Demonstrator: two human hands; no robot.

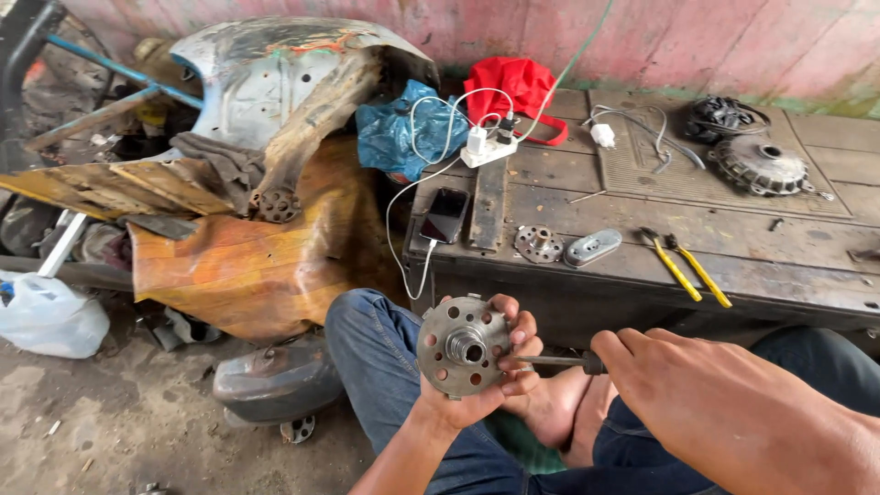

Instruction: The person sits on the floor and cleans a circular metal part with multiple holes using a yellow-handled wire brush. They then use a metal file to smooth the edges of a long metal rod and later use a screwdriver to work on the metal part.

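Low over the person's lap, seen from the head camera, the left hand (481,376) is clamped around a round, perforated metal hub (463,346), fingers curled over its right edge and thumb side behind it, so the hub's holed face tilts up toward the camera. The hub sits just above the knee of the blue jeans (380,367), in front of the dark wooden workbench (642,275). The right hand (669,376) is closed tight around the handle of a screwdriver (550,361), whose dark shaft runs left and meets the hub's right side, right beside the left fingertips.

On the workbench behind lie a black phone (445,215) with a white cable, a white power strip (486,147) with chargers plugged in, a small toothed metal flange (538,244), an oval metal cover (593,247), and yellow-handled pliers (686,266). Farther right rests a large round engine rotor (761,165), with a black coil stator (724,117) behind it. A red cloth bag (513,92) and a blue plastic bag (403,128) sit at the bench's far left end. Left of the bench, a rusty orange body panel (247,266) leans under a grey metal fender (275,73), and a white plastic bag (46,316) lies on the dirt floor.
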